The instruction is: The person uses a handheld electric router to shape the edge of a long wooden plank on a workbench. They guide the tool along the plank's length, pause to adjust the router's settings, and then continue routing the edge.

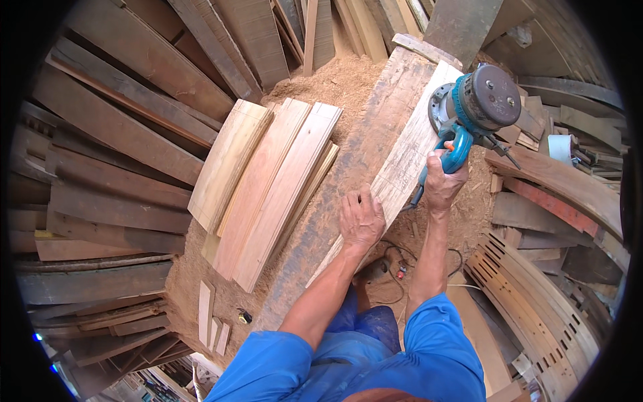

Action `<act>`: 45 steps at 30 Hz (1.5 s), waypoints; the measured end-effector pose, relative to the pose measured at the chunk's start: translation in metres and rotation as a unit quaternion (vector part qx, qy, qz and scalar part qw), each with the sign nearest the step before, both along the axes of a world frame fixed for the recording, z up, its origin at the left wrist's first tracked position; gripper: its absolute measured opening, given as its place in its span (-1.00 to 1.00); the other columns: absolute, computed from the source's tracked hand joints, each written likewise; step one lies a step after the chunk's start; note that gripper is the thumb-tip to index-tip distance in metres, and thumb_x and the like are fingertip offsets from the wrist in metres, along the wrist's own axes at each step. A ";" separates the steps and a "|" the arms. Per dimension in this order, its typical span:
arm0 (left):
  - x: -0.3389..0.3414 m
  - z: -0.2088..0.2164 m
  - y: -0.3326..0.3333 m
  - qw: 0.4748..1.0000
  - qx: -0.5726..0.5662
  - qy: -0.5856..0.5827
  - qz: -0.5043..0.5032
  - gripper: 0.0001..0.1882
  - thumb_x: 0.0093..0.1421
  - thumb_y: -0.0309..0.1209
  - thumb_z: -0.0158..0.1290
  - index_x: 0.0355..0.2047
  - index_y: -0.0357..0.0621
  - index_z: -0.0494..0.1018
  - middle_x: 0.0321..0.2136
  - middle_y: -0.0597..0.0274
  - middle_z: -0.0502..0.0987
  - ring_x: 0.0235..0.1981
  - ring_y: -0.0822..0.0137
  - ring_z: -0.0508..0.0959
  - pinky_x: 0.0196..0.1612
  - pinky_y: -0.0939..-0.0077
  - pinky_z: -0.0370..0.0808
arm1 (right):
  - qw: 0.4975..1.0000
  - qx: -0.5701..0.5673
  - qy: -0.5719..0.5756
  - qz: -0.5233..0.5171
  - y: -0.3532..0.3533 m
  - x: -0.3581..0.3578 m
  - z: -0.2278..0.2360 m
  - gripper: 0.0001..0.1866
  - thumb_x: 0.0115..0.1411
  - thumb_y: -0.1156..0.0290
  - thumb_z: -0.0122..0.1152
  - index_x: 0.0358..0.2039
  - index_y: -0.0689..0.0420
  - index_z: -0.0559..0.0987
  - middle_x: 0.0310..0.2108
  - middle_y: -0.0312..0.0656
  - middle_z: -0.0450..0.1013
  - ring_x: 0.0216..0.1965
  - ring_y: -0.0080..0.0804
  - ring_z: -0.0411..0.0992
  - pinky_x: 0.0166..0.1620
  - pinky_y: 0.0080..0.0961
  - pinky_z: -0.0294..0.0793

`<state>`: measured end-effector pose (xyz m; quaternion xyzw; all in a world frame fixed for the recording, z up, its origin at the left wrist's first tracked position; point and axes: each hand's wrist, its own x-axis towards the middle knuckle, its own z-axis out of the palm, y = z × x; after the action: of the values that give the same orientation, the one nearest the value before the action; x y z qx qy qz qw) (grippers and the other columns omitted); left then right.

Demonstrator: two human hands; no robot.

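Note:
My right hand (445, 183) is wrapped round the teal D-shaped handle of a router (461, 142). The router has a big round dark motor housing, and its pale round base lies at the far end of a long wooden board (407, 155). This board runs slantwise along a worn, thick workbench plank (378, 127). Nearer to me, my left hand (362, 218) presses on the same board with its fingers bent over the left edge. Part of the router's base is hidden behind its housing.
Left of the bench lies a stack of planed boards (281, 181) on sawdust. A tape measure (244, 315) and small offcuts (207, 313) are close by. Dark planks (127, 120) crowd the left side. Slotted curved timbers (529, 308) lie at right, with a cord (402, 258) below the bench.

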<state>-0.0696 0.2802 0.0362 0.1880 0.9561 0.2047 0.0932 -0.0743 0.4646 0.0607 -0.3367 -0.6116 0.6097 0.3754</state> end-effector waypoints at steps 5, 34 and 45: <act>0.000 0.003 0.003 1.000 0.000 -0.013 0.002 -0.52 0.27 -0.28 0.04 0.15 -0.23 0.38 -0.16 -0.10 0.41 -0.10 -0.09 0.44 -0.04 0.01 0.42 | 0.999 0.036 -0.023 -0.001 0.021 -0.013 -0.002 -0.66 0.14 0.54 0.28 -0.07 0.21 0.46 -0.38 -0.32 0.44 -0.41 -0.61 0.42 -0.24 -0.55 0.45; 0.002 -0.003 0.006 0.999 -0.005 -0.043 0.006 -0.51 0.27 -0.23 0.04 0.16 -0.16 0.37 -0.11 -0.03 0.40 -0.04 -0.05 0.42 -0.01 0.02 0.44 | 0.992 0.109 -0.044 -0.043 0.115 -0.054 -0.017 -0.64 0.11 0.47 0.28 -0.06 0.26 0.52 -0.41 -0.27 0.49 -0.45 -0.55 0.44 -0.32 -0.50 0.45; 0.001 -0.001 0.003 0.999 -0.029 -0.041 0.003 -0.52 0.28 -0.23 0.03 0.15 -0.18 0.36 -0.11 -0.07 0.40 -0.03 -0.07 0.42 -0.01 0.02 0.45 | 0.992 0.046 -0.114 -0.001 -0.068 0.055 0.001 -0.61 0.14 0.45 0.27 -0.06 0.34 0.44 -0.37 -0.17 0.44 -0.29 -0.38 0.45 -0.07 -0.31 0.47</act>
<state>-0.0684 0.2832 0.0350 0.1733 0.9577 0.1846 0.1371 -0.0194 0.3962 0.0622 -0.3871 -0.6773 0.5383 0.3188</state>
